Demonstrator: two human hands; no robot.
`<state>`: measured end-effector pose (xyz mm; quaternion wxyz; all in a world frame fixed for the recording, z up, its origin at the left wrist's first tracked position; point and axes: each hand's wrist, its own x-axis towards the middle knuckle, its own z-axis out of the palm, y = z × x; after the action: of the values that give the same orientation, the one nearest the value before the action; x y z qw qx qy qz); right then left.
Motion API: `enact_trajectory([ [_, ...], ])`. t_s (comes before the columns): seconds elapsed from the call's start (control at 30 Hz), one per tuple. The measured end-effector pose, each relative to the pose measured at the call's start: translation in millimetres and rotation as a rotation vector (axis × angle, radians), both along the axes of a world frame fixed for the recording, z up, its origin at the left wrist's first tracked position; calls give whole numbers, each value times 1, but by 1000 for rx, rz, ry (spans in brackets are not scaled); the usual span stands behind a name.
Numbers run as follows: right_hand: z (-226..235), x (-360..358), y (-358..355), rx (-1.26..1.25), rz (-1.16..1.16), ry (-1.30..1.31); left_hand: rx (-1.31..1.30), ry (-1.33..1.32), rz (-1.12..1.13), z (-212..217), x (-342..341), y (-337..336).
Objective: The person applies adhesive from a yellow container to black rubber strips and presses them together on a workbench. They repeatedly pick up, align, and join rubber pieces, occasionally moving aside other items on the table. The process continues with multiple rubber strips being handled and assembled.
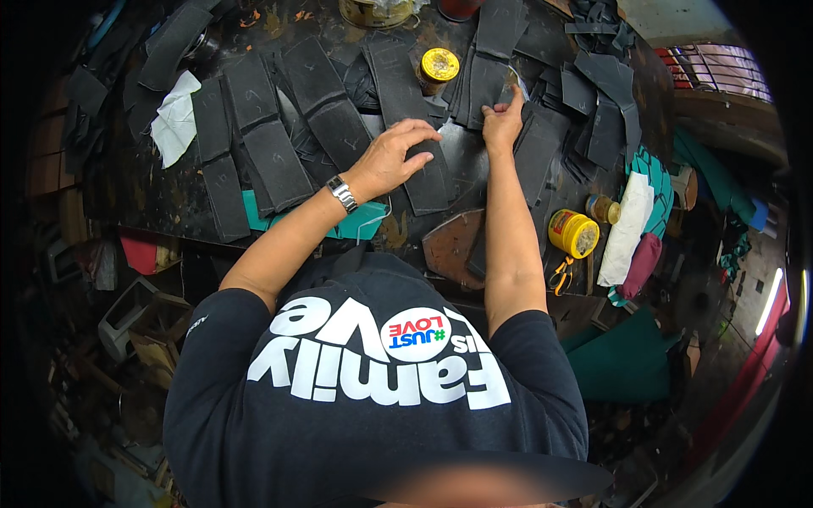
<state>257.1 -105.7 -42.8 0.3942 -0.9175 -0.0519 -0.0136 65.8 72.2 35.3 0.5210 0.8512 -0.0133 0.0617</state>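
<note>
Several stacks of flat black rectangular pieces (284, 165) lie across the dark table. My left hand (391, 159) is open, its fingers reaching right and its thumb apart, over one long black piece (428, 188). To the right, my right hand (503, 127) has its thumb and fingers at the lower edge of another black stack (485, 89), with the index finger pointing away from me. It seems to grip that edge; the other fingers are partly hidden. A small whitish sliver (513, 74) shows beside the index fingertip. Between the hands, farther off, stands a yellow-lidded jar (439, 66).
At the right edge sit an open yellow tub (574, 234), a small glass jar (603, 208), orange-handled scissors (562, 276) and a white cloth roll (627, 229). A white cloth (175, 120) lies left. A brown board (455, 250) is at the near edge; a tin (378, 12) stands far back.
</note>
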Motion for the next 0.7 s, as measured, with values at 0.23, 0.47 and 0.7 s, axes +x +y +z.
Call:
enact_trajectory([
  [0.23, 37, -16, -9, 358, 41, -112, -451, 274, -24, -9, 2, -9],
  [0.47, 104, -90, -37, 552, 348, -16, -1401, 486, -56, -6, 36, -23],
  [0.7, 121, -130, -56, 680, 420, 278, -1469, 275, -53, 16, 41, -30],
])
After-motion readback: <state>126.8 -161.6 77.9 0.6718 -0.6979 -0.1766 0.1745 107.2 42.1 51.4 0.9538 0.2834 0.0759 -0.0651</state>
